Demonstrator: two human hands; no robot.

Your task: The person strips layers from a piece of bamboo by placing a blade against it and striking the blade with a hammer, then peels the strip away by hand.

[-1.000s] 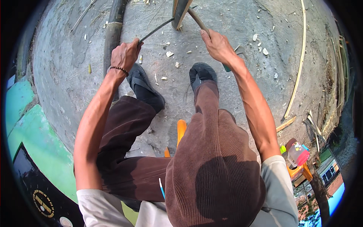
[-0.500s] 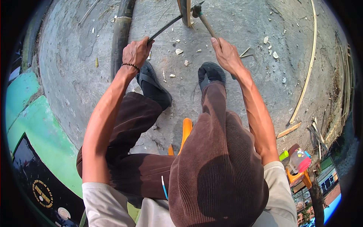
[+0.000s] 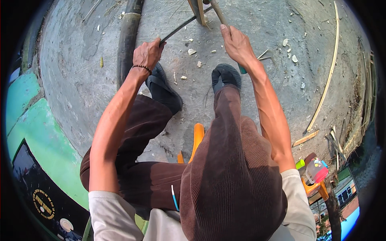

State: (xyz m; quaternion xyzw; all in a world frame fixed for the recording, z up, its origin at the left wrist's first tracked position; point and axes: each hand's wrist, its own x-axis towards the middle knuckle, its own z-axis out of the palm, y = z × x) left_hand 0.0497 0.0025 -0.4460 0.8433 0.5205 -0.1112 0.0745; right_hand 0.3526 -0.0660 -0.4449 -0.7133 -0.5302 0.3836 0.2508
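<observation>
head view: a dark blade (image 3: 179, 27) is gripped in the closed left hand (image 3: 148, 53), its long axis slanted forward and rightward to a split bamboo piece (image 3: 197, 9), apparently upright, ahead of and between the hands. a wooden handle (image 3: 218, 13) is wrapped by the right hand (image 3: 238, 44), nearer the piece; its far end is out of frame.

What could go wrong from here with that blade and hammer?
The dark blade in the left grip crosses the upright bamboo piece and could slip sideways. The hammer in the right grip might glance off and strike the left grip. The black shoes are close by, so a dropped tool could hit a foot.
</observation>
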